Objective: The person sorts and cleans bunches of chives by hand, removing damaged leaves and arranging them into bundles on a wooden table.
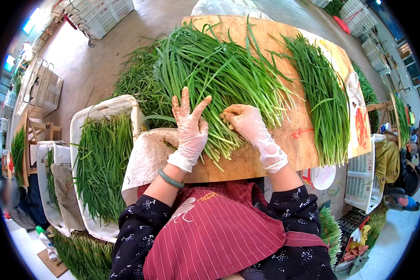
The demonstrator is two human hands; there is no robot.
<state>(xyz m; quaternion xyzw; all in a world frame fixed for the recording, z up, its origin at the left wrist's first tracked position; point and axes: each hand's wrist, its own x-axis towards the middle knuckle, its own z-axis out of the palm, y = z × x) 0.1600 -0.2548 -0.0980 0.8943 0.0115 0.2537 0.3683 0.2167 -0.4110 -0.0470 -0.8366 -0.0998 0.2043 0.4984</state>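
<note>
A large heap of green garlic chives (210, 66) lies across a plywood board (283, 148), pale stem ends toward the right and toward me. My left hand (190, 129), in a thin whitish glove, rests at the heap's near left side with its fingers spread. Close by on the right, my gloved right hand (246, 122) has its thumb and fingertips pinched together over the stems. Whether a stem is between those fingertips is too small to tell. A second, neater pile of chives (322, 94) lies along the board's right side.
A white plastic crate (135, 113) of chives stands left, beside a pale cloth (148, 150) on the board's edge. Red bands (361, 127) lie at the right, near a white glove (352, 89). Bundled chives (84, 252) stand on the floor. Another person (17, 206) is far left.
</note>
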